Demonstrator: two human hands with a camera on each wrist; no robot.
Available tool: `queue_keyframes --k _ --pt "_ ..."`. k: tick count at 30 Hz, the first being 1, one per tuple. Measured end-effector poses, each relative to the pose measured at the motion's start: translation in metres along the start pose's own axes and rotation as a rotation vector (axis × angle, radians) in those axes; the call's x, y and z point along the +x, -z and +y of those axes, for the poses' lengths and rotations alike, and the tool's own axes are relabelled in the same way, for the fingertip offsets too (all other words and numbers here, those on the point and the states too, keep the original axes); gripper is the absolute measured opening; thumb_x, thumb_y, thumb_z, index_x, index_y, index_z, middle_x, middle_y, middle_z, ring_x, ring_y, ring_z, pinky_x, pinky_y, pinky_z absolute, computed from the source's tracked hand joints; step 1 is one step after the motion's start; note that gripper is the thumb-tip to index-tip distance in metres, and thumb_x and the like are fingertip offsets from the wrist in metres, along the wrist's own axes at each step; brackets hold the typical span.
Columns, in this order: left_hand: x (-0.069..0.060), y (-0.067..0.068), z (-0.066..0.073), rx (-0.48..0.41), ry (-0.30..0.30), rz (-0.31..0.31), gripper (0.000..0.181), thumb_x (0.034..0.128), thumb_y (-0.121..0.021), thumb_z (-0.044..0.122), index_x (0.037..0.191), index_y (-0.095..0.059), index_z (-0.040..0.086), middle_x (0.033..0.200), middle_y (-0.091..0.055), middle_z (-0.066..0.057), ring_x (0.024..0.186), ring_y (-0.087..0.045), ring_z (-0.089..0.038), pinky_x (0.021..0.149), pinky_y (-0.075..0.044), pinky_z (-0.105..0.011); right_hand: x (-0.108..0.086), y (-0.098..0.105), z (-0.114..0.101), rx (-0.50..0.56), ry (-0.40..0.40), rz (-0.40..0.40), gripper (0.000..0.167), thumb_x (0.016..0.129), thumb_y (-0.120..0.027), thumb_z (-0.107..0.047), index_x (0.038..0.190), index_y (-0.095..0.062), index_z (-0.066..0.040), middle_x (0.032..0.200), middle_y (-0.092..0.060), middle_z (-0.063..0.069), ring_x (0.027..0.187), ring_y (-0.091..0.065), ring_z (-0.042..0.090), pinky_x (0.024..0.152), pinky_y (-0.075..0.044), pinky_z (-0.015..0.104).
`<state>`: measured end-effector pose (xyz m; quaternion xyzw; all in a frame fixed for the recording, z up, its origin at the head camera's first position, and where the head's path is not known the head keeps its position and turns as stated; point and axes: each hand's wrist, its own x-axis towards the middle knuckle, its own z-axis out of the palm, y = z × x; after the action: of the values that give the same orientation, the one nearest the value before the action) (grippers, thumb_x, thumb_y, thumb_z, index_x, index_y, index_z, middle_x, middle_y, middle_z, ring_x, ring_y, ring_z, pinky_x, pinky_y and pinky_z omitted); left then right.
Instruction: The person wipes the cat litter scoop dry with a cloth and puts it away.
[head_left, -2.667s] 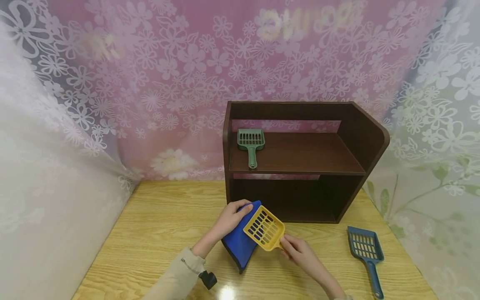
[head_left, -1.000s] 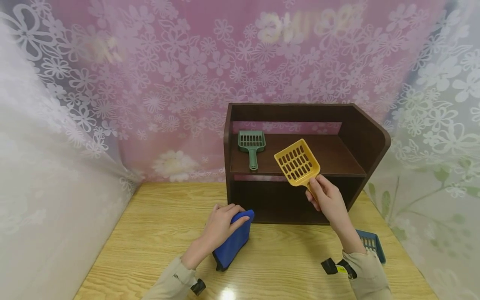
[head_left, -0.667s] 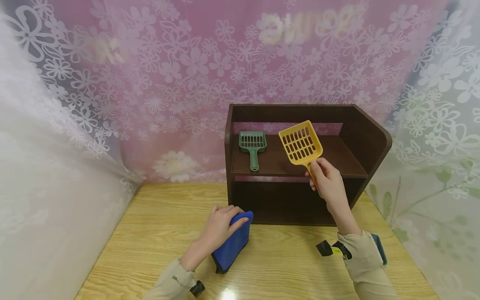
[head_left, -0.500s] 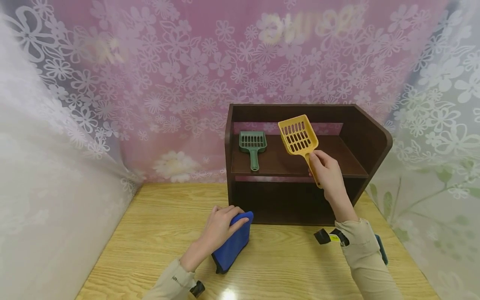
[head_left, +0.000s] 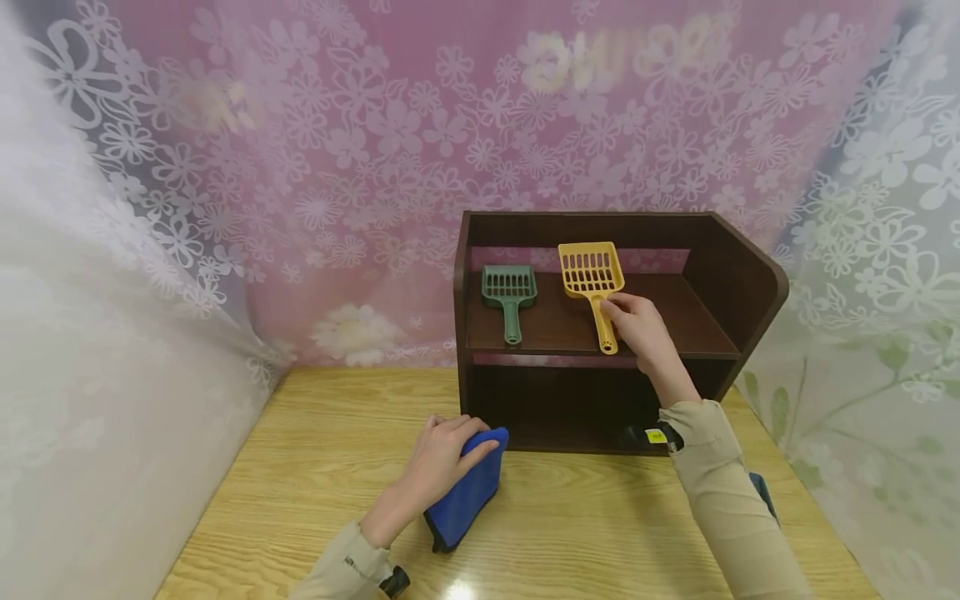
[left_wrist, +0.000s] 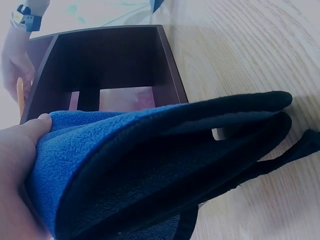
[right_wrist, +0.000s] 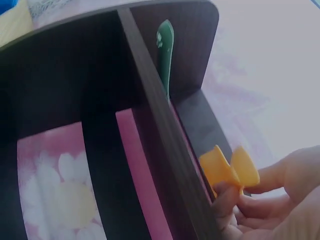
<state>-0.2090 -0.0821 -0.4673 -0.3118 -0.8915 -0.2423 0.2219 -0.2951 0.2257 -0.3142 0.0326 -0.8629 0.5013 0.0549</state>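
Yellow scoop in one of the hands, near a dark shelf, green handle farther up

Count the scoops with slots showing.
2: the green scoop, at the left of the upper shelf; the yellow scoop, pinched by the right hand, to its right. The dark-blue edge past the right sleeve may be another, mostly hidden.

No text legible. Pink curtain: pale-yellow lettering along upper edge, right of center; blurred, unreadable. Black wristband at right cuff: yellow label, characters too small.
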Motion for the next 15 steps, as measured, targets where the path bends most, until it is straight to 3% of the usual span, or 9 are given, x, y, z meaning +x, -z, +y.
queue_keyframes --k 4,9,12,15 --pt "-0.001 -0.001 0.0 -0.001 0.0 -0.002 0.02 0.0997 -0.064 0.039 0.102 -0.073 0.021 0.088 -0.068 0.01 0.074 -0.06 -0.006 0.079 -0.039 -0.033 0.008 0.0 0.0 -0.043 -0.033 -0.029 0.043 0.109 -0.046 -0.023 0.137 -0.054 0.009 0.104 -0.058 0.016 0.069 -0.052 0.006 0.061 -0.046 0.021" --pt "-0.001 -0.001 0.0 -0.006 -0.002 0.0 0.019 0.0995 -0.065 0.038 0.103 -0.073 0.022 0.088 -0.068 0.01 0.073 -0.06 -0.005 0.078 -0.039 -0.033 0.014 0.0 0.001 -0.093 -0.049 -0.054 0.047 0.109 -0.046 -0.026 0.141 -0.052 0.008 0.119 -0.059 0.024 0.085 -0.056 0.015 0.064 -0.047 0.02" --pt "-0.001 -0.001 0.0 -0.008 -0.003 0.0 0.018 0.0994 -0.065 0.038 0.102 -0.073 0.022 0.088 -0.068 0.011 0.073 -0.06 -0.004 0.078 -0.039 -0.033 0.015 0.0 0.001 -0.095 -0.061 -0.046 0.049 0.108 -0.046 -0.027 0.142 -0.052 0.008 0.129 -0.057 0.026 0.096 -0.055 0.02 0.067 -0.047 0.018" --pt "0.0 -0.001 0.0 -0.008 -0.005 0.002 0.019 0.0994 -0.065 0.039 0.102 -0.073 0.022 0.089 -0.069 0.011 0.073 -0.061 -0.005 0.079 -0.04 -0.033 0.017 0.0 0.002 -0.075 -0.073 -0.019 0.049 0.108 -0.047 -0.028 0.142 -0.052 0.007 0.129 -0.056 0.026 0.093 -0.055 0.02 0.063 -0.048 0.019"
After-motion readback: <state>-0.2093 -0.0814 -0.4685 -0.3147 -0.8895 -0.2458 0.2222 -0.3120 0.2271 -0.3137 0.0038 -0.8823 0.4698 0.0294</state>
